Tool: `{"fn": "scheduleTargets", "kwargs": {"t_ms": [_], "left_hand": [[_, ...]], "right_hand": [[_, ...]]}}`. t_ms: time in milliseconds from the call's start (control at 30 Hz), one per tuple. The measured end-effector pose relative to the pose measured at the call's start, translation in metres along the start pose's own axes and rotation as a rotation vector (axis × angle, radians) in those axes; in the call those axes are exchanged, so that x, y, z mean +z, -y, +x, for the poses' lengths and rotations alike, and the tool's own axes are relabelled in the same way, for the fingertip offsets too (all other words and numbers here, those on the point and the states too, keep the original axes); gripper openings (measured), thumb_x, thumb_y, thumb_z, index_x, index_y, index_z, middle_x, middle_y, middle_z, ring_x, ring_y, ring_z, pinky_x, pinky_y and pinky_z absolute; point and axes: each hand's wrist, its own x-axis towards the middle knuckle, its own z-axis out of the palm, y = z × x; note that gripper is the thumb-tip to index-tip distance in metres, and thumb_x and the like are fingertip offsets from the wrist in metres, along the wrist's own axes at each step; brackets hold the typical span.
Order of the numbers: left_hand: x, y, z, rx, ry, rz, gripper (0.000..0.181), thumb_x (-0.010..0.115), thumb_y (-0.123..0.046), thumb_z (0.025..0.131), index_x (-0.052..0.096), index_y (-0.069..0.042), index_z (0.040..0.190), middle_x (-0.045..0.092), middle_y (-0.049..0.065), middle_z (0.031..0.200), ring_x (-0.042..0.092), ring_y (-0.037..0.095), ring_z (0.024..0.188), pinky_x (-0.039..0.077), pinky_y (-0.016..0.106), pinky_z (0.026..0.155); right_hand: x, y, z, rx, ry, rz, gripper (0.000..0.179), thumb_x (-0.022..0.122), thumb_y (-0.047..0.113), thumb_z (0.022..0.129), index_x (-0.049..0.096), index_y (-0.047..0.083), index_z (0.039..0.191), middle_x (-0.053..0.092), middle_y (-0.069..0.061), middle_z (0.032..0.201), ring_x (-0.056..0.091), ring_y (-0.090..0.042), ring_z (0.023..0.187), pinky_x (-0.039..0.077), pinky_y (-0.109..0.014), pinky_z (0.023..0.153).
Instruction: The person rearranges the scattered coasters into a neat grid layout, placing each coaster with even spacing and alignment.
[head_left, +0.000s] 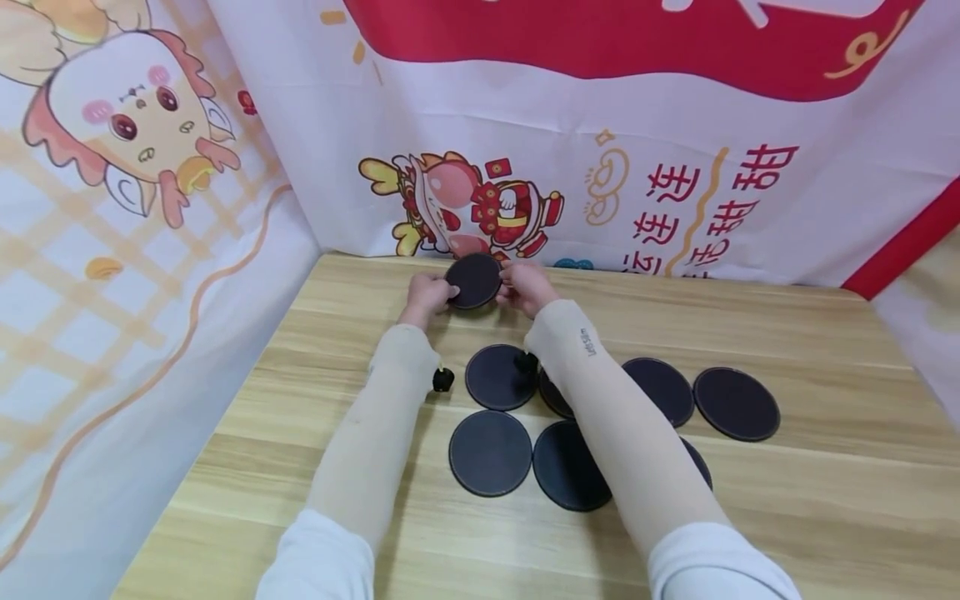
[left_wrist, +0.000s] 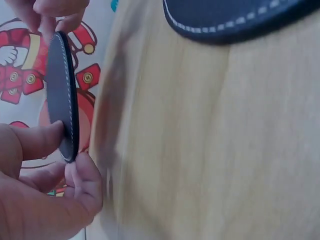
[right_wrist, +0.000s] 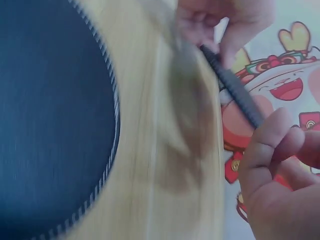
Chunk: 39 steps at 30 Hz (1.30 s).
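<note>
Near the far edge of the table, a round dark coaster (head_left: 473, 281) with white edge stitching is held up off the wood between both hands. My left hand (head_left: 429, 297) pinches its left rim, thumb on the upper face and fingers beneath. At the opposite rim my right hand (head_left: 528, 287) pinches it between thumb and fingers. In the left wrist view the coaster (left_wrist: 62, 97) appears nearly edge-on; the right wrist view also shows it (right_wrist: 234, 89) edge-on. Closest to the hands on the table lies another coaster (head_left: 501, 377).
More dark coasters lie flat in two rough rows, among them a front-left one (head_left: 491, 452) and a far-right one (head_left: 737, 403). My right forearm covers part of several. A printed cloth (head_left: 480, 117) hangs behind the wooden table (head_left: 315, 317).
</note>
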Motion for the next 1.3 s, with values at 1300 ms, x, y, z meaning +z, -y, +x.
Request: {"fn": "scheduleTargets", "kwargs": {"t_ms": [1300], "left_hand": [[0.021, -0.049, -0.073, 0.250, 0.544, -0.438, 0.073, 0.059, -0.010, 0.103, 0.020, -0.023, 0.163, 0.067, 0.012, 0.070, 0.061, 0.015, 0.057, 0.058, 0.033, 0.066]], "right_hand": [[-0.075, 0.006, -0.087, -0.325, 0.254, -0.108, 0.067, 0.041, 0.009, 0.109, 0.009, 0.031, 0.164, 0.059, -0.009, 0.065, 0.040, -0.015, 0.043, 0.053, -0.030, 0.049]]}}
